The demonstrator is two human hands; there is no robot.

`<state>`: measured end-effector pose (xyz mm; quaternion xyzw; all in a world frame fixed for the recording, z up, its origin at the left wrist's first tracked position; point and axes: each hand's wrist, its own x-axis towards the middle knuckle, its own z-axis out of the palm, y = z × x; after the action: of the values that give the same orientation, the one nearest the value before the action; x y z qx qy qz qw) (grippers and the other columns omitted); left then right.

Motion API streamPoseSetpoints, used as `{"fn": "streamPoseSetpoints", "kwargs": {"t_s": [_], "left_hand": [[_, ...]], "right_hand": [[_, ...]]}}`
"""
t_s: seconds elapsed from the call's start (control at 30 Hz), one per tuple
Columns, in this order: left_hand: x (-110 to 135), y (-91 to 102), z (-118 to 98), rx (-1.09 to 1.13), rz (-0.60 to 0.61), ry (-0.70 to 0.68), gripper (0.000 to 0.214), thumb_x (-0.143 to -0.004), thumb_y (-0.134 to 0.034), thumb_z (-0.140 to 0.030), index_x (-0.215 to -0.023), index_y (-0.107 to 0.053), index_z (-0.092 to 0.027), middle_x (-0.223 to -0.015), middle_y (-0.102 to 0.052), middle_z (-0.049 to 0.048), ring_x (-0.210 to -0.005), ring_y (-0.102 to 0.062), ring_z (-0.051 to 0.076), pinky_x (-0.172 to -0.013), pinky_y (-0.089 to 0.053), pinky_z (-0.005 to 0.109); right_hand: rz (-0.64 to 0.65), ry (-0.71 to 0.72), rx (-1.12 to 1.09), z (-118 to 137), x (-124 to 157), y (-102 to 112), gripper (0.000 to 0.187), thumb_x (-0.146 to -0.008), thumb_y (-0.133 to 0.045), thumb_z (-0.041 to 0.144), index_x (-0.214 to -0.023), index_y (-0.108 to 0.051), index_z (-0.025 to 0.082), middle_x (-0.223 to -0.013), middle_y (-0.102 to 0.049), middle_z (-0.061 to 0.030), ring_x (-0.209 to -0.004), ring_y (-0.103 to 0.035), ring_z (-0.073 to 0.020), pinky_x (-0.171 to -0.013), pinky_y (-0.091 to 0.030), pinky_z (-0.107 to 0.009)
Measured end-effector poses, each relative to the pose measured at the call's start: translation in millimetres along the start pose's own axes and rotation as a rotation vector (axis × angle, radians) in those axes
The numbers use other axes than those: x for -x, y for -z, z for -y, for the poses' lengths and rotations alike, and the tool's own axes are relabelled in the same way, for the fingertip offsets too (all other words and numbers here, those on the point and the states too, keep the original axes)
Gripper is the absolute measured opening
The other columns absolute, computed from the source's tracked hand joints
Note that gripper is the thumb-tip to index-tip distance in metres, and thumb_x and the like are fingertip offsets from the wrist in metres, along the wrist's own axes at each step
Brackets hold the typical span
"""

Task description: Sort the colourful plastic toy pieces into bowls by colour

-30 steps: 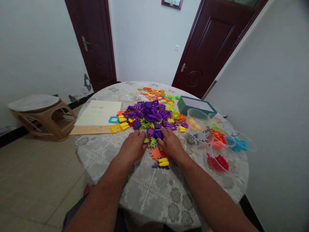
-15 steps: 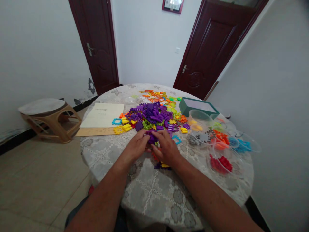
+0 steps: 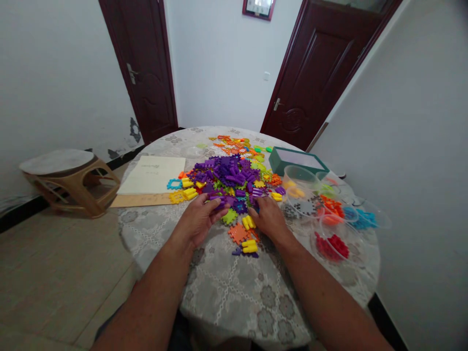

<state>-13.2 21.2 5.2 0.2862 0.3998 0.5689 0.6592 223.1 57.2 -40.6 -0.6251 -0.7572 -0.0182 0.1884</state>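
My left hand (image 3: 200,217) is closed around purple plastic interlocking pieces (image 3: 218,201), with the thumb lying over them. It is just above the near left side of a heap of purple pieces (image 3: 228,170). On the heap's near right edge, my right hand (image 3: 269,217) reaches down among loose pieces. Its thumb and fingers are apart, and the fingertips are partly hidden. Between the hands lie a lime-green gear-shaped piece (image 3: 230,216), an orange square piece (image 3: 239,233) and yellow connector pieces (image 3: 249,223). Nearer me, another yellow piece (image 3: 250,245) rests on dark purple ones.
Clear tubs with red pieces (image 3: 332,246), orange pieces (image 3: 332,208) and blue pieces (image 3: 365,219) stand at the right, beside a green box (image 3: 298,161). An open notebook (image 3: 153,173) and a wooden strip (image 3: 142,200) lie left. A stool (image 3: 69,180) stands beyond the table's left edge.
My hands, together over purple pieces before, have moved apart. The left went left with purple pieces in it; the right went right to the heap's edge. Pieces between them are uncovered.
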Motion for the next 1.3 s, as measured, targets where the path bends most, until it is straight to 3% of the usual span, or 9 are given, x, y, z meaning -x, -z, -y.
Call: {"fn": "streamPoseSetpoints", "kwargs": {"t_s": [0.33, 0.53, 0.67, 0.83, 1.1, 1.3], "left_hand": [[0.7, -4.1, 2.1, 0.127, 0.003, 0.01, 0.02, -0.079, -0.078, -0.007, -0.097, -0.072, -0.014, -0.113, -0.079, 0.0102, -0.1, -0.078, 0.019, -0.09, -0.066, 0.031], [2.2, -3.9, 3.7, 0.114, 0.018, 0.021, 0.022, -0.08, -0.078, -0.009, -0.1, -0.071, -0.014, -0.117, -0.078, 0.0123, -0.102, -0.077, 0.019, -0.088, -0.066, 0.029], [2.6, -4.6, 3.9, 0.109, 0.012, 0.034, 0.023, -0.079, -0.077, -0.008, -0.101, -0.071, -0.015, -0.115, -0.078, 0.0122, -0.102, -0.077, 0.019, -0.086, -0.065, 0.028], [3.2, -5.4, 4.7, 0.118, 0.002, 0.04, 0.025, -0.078, -0.074, -0.007, -0.102, -0.072, -0.015, -0.113, -0.079, 0.0113, -0.097, -0.077, 0.018, -0.086, -0.066, 0.029], [2.7, -4.6, 5.7, 0.156, 0.003, 0.07, 0.033, -0.073, -0.07, -0.004, -0.104, -0.071, -0.015, -0.117, -0.078, 0.0121, -0.101, -0.077, 0.019, -0.092, -0.064, 0.033], [1.7, -2.7, 6.4, 0.176, -0.007, 0.087, 0.032, -0.072, -0.066, -0.004, -0.102, -0.07, -0.014, -0.116, -0.078, 0.0134, -0.101, -0.077, 0.021, -0.094, -0.064, 0.036]], "right_hand": [[0.064, -0.021, -0.09, -11.3, -13.8, -11.9, 0.051, -0.094, -0.069, 0.04, -0.137, -0.066, 0.012, -0.12, -0.071, -0.0162, -0.115, -0.064, -0.0292, -0.103, -0.048, -0.04], [-0.085, 0.062, -0.049, -9.6, -13.0, -15.0, 0.048, -0.095, -0.061, 0.031, -0.139, -0.065, 0.012, -0.128, -0.064, -0.019, -0.122, -0.057, -0.0313, -0.111, -0.044, -0.046], [-0.032, 0.135, -0.016, -11.6, -17.2, -17.3, 0.049, -0.092, -0.058, 0.021, -0.138, -0.065, 0.01, -0.134, -0.063, -0.0194, -0.126, -0.055, -0.0309, -0.115, -0.041, -0.046], [0.009, 0.132, -0.021, -13.2, -18.1, -17.4, 0.051, -0.091, -0.058, 0.02, -0.14, -0.064, 0.012, -0.12, -0.066, -0.0163, -0.116, -0.059, -0.0283, -0.107, -0.047, -0.041], [-0.068, 0.158, -0.08, -12.1, -18.0, -18.4, 0.028, -0.098, -0.053, 0.021, -0.117, -0.072, 0.014, -0.111, -0.066, -0.0146, -0.109, -0.06, -0.027, -0.101, -0.049, -0.04], [-0.196, 0.175, -0.184, -15.6, -21.7, -18.7, 0.028, -0.1, -0.043, 0.016, -0.106, -0.07, 0.018, -0.105, -0.065, -0.0134, -0.106, -0.059, -0.0271, -0.1, -0.049, -0.042]]}}
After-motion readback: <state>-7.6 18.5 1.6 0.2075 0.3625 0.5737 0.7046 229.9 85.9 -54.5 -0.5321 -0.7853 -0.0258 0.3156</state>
